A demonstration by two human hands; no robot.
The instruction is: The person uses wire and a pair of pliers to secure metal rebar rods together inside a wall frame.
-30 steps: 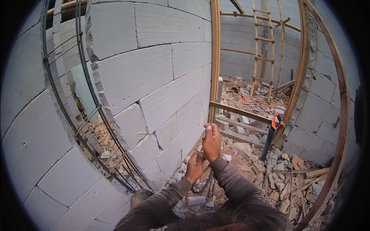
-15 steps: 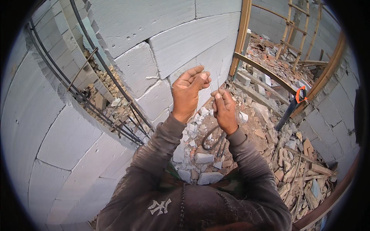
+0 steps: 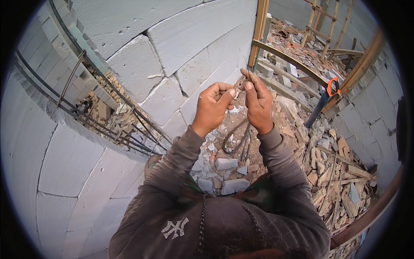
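Note:
Both my hands are raised in front of the block wall, close together, each in a pinch. My left hand (image 3: 212, 108) has thumb and fingertips pressed together on thin wire, mostly hidden by the fingers. Beside it, my right hand (image 3: 259, 103) pinches thin wire (image 3: 245, 61) between thumb and index finger, and a fine end sticks up above the fingertips. How the strands run between the two hands is too small to make out. Below the hands, a loop of dark rod or cable (image 3: 227, 140) lies on the rubble.
Light grey block wall (image 3: 185, 45) stands ahead and to the left. Steel bars with a bent stirrup (image 3: 70, 79) run through its gap. At right, a tool with an orange handle (image 3: 333, 87) leans by a wooden frame (image 3: 374, 54). Broken rubble (image 3: 319, 172) covers the ground; a bamboo ladder (image 3: 330, 34) stands behind.
My right hand has moved up, its fingertips now above the left's. My left hand has turned and lowered slightly, its fingers curling in. The view has shifted a little to the right.

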